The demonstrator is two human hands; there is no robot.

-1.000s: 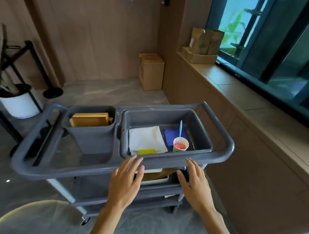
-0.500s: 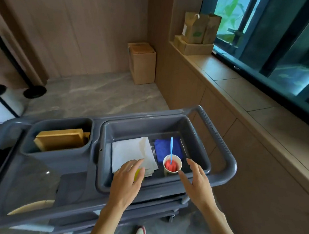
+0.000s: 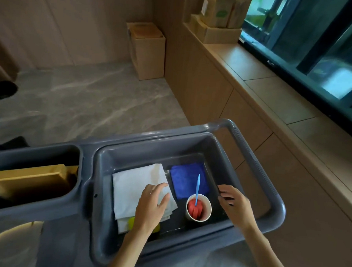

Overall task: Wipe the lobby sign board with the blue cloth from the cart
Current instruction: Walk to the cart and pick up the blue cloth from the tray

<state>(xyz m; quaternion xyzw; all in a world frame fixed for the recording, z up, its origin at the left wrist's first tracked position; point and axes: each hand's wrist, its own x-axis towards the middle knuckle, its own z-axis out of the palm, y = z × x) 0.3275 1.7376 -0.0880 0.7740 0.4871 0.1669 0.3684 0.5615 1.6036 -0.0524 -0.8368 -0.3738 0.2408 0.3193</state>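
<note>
A folded blue cloth (image 3: 186, 179) lies flat in the right tub of the grey cart (image 3: 257, 168). My left hand (image 3: 153, 205) hovers over the white folded cloth (image 3: 133, 184) beside it, fingers apart, holding nothing. My right hand (image 3: 233, 203) is over the tub's right side, just right of the blue cloth, fingers curled and empty. A white paper cup (image 3: 204, 212) with red contents and a light blue spoon stands between my hands, at the blue cloth's near edge. No sign board is in view.
A yellow object (image 3: 131, 223) peeks out under my left hand. The cart's left bin holds tan boards (image 3: 30, 178). A cardboard box (image 3: 149, 50) stands on the floor by the wall. A wooden ledge (image 3: 275, 93) with boxes runs along the window on the right.
I have come closer to the cart and look further down into it. Both hands moved forward from the cart's near rim into the right tub, toward the cloths.
</note>
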